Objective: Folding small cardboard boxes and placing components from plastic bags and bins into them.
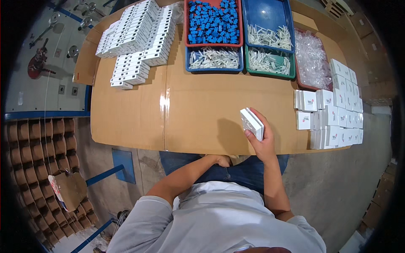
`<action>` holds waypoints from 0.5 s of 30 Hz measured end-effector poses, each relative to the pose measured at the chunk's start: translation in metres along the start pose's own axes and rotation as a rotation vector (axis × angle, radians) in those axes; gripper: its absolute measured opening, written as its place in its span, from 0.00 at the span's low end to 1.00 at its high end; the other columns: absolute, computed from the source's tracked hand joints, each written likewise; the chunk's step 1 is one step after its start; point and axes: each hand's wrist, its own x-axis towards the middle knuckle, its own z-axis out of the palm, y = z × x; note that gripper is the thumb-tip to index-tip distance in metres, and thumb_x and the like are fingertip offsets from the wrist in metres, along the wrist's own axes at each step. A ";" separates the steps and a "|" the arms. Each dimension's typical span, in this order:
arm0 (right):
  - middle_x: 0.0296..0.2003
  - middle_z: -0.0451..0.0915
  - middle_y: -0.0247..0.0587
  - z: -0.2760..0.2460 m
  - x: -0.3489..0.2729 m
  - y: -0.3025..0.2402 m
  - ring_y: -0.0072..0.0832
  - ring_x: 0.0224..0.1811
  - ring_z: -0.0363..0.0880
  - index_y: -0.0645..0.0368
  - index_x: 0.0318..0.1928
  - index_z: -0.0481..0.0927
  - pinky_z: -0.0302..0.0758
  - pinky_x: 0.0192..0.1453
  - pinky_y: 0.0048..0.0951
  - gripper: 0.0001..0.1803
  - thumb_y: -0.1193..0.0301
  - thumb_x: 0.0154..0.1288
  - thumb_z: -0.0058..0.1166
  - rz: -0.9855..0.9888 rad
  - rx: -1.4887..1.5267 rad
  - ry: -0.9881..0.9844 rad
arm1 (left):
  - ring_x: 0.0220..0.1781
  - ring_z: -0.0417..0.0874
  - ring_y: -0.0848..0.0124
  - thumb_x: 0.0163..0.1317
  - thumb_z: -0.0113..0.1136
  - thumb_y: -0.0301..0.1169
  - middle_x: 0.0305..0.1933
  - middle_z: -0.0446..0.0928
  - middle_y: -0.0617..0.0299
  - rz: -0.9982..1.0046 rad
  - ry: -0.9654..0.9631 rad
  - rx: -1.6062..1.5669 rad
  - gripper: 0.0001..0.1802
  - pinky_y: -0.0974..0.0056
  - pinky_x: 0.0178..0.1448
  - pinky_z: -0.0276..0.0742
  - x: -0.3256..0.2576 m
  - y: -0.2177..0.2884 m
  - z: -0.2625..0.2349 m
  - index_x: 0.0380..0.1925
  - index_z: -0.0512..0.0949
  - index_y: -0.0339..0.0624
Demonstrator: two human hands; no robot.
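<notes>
Above the near part of the cardboard-covered table, my right hand (262, 141) grips a white square box (251, 125). The thumb presses its near face and the fingers wrap its right side. A lengthwise line along the side makes it look like two flat layers; whether these are separate pieces is unclear. My left hand (221, 160) is low by my lap, at the table's near edge. Its fingers are mostly hidden, next to a small tan piece (239, 159) that I cannot make out.
White square boxes (333, 137) are stacked at the right, long white boxes (133, 31) at the far left. Trays hold blue parts (213, 23) and white pins (214, 58) (270, 38). A red tray (300, 76) holds clear plastic bags (312, 59). The cardboard tabletop (198, 109) lies between them.
</notes>
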 end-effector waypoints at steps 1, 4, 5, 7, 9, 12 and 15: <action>0.65 0.76 0.43 -0.002 0.003 0.000 0.28 0.68 0.73 0.61 0.73 0.68 0.70 0.71 0.30 0.35 0.81 0.66 0.61 0.008 -0.002 0.007 | 0.62 0.81 0.50 0.65 0.52 0.34 0.63 0.81 0.45 0.017 -0.004 0.015 0.23 0.51 0.65 0.74 0.001 -0.005 0.006 0.57 0.81 0.35; 0.66 0.75 0.43 -0.005 0.011 0.001 0.29 0.68 0.73 0.62 0.73 0.68 0.70 0.70 0.30 0.35 0.81 0.66 0.62 0.080 0.011 0.000 | 0.62 0.81 0.50 0.66 0.52 0.34 0.63 0.81 0.45 0.065 -0.016 0.094 0.23 0.50 0.65 0.74 0.014 -0.012 0.033 0.57 0.81 0.35; 0.66 0.75 0.43 -0.005 0.012 -0.002 0.29 0.68 0.73 0.62 0.73 0.68 0.70 0.70 0.30 0.35 0.81 0.66 0.62 0.079 0.015 0.011 | 0.62 0.81 0.49 0.66 0.52 0.34 0.63 0.80 0.45 0.075 -0.020 0.116 0.23 0.50 0.65 0.74 0.021 -0.009 0.037 0.57 0.81 0.34; 0.66 0.75 0.43 -0.010 0.014 -0.009 0.28 0.68 0.73 0.62 0.73 0.68 0.70 0.70 0.30 0.35 0.80 0.66 0.62 0.128 0.009 0.001 | 0.62 0.81 0.49 0.66 0.52 0.34 0.63 0.80 0.45 0.109 -0.026 0.165 0.23 0.50 0.65 0.74 0.033 -0.011 0.037 0.57 0.81 0.34; 0.66 0.75 0.43 -0.016 0.016 -0.022 0.28 0.68 0.73 0.61 0.73 0.68 0.70 0.70 0.30 0.35 0.80 0.66 0.62 0.163 0.008 0.020 | 0.63 0.80 0.49 0.66 0.52 0.34 0.63 0.80 0.45 0.108 -0.003 0.132 0.23 0.50 0.66 0.74 0.049 -0.022 0.075 0.57 0.81 0.34; 0.65 0.76 0.42 -0.023 0.022 -0.026 0.28 0.68 0.73 0.61 0.73 0.69 0.70 0.70 0.30 0.34 0.80 0.67 0.62 0.199 0.023 0.049 | 0.64 0.80 0.49 0.67 0.52 0.35 0.64 0.80 0.44 0.090 0.073 -0.017 0.23 0.50 0.66 0.74 0.059 -0.025 0.100 0.58 0.80 0.34; 0.65 0.76 0.42 -0.025 0.028 -0.027 0.28 0.67 0.73 0.61 0.72 0.69 0.69 0.71 0.30 0.34 0.80 0.67 0.62 0.236 0.018 0.055 | 0.65 0.79 0.49 0.68 0.53 0.36 0.65 0.79 0.44 0.061 0.157 -0.195 0.24 0.50 0.67 0.74 0.061 -0.028 0.099 0.59 0.80 0.34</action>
